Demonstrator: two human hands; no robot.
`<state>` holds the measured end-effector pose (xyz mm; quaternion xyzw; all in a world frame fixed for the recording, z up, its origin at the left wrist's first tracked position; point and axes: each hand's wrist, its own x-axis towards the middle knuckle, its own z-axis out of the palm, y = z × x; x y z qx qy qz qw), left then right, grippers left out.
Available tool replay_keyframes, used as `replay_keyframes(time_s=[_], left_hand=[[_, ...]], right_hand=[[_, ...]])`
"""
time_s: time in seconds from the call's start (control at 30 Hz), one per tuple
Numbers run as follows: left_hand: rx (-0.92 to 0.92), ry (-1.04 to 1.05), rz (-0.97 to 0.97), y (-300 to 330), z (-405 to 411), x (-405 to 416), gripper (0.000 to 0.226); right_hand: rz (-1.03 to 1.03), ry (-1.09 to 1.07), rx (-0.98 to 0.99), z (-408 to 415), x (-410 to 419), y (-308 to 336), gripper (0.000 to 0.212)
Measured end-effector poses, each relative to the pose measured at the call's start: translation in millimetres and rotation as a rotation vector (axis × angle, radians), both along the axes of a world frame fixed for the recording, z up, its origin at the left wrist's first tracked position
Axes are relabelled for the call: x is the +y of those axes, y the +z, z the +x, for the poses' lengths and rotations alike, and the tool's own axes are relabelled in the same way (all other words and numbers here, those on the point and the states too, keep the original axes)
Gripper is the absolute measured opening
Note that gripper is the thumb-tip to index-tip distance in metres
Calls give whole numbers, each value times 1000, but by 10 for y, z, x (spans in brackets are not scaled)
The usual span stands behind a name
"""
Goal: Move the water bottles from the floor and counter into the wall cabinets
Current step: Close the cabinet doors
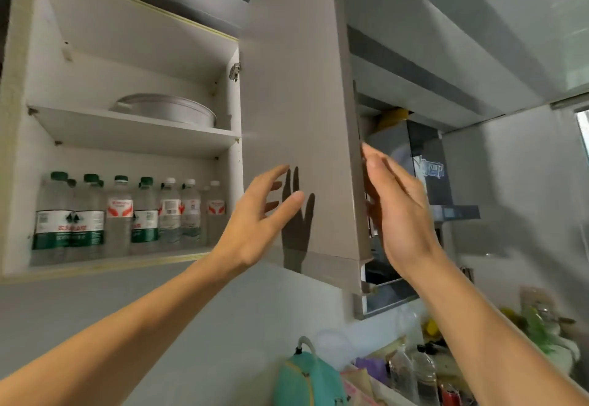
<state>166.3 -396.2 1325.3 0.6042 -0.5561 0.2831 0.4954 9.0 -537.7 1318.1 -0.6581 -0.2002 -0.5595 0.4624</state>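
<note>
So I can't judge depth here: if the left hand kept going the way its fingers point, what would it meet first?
Most likely the open cabinet door: the left hand points at its face, its shadow close by. Contact isn't clear.

Water bottles [127,214] upright in a row on lower cabinet shelf [105,260], metal pan [165,109] on upper shelf [134,130]

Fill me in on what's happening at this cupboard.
A person stands at an open wall cabinet. Its lower shelf already holds a row of water bottles; a metal pan sits on the upper shelf. Both hands are empty, fingers straight: the left hand is by the inner face of the open door, and the right hand is at the door's outer edge. More bottles stand on the counter below.
</note>
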Motion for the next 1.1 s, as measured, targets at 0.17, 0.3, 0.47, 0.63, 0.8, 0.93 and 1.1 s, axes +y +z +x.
replay_keyframes(time_s=[0.17, 0.3, 0.47, 0.63, 0.8, 0.93, 1.1], left_hand=[[40, -162, -4, -58, 55, 619, 55], [133, -188, -46, -77, 92, 1262, 57], [103, -29, -120, -54, 255, 1956, 43], [-65, 233, -112, 0, 597, 2502, 73], [-10, 489, -112, -76, 1162, 2879, 85], [70, 531, -123, -74, 1550, 3055, 93], [200, 547, -164, -46, 2024, 3186, 101]], right_hand=[[-122, 313, 176, 518, 460, -137, 34], [-256, 244, 258, 1041, 918, -242, 46], [-321, 78, 191, 1615, 1551, -350, 66], [-350, -53, 179, 2216, 2033, -455, 74], [-403, -165, 202, 2775, 2377, -511, 84], [-419, -257, 258, 3119, 2629, -498, 87], [-484, -426, 325, 3458, 2879, -446, 89]])
